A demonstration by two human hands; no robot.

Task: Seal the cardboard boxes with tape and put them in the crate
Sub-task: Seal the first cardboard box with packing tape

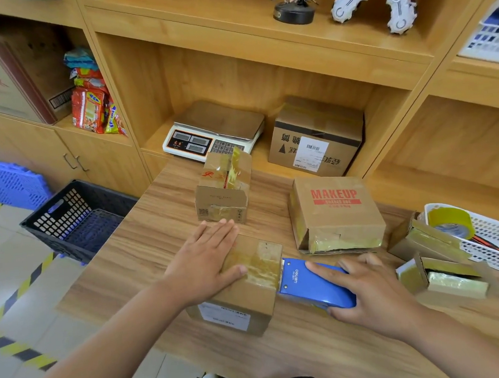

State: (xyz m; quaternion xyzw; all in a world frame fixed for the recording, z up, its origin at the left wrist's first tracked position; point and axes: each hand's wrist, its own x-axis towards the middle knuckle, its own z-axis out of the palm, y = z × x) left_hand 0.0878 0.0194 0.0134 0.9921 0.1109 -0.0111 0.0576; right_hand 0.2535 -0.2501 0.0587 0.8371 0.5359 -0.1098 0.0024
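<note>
Cardboard box, nearest: sits on the wood-grain tabletop at the near centre. It has a white label on its near face and a strip of yellowish tape across its top.

Left hand: lies flat on the top of the nearest box with the fingers straight and together. The thumb rests on the tape strip, and the hand grasps nothing.

Right hand: just right of the same box, wrapped round a blue tape dispenser, with the index finger laid along its top. The dispenser's front edge meets the box's right side at the end of the tape strip.

Small taped box: stands just beyond the left hand's fingertips, apart from them, with loose tape standing up on top.

Box printed MAKEUP: on the tabletop, far right of the dispenser, with tape along its near edge.

Two open boxes: at the right edge of the tabletop, just right of the right hand, flaps up.

White basket: beyond the open boxes, with a tape roll in it.

Black crate: on the floor left of the tabletop, well apart from both hands. A dark blue piece lies inside it, and no cardboard box shows in it.

Weighing scale and labelled carton: side by side on the shelf at the far end of the tabletop.

Snack packets: stacked in the left shelf compartment.
</note>
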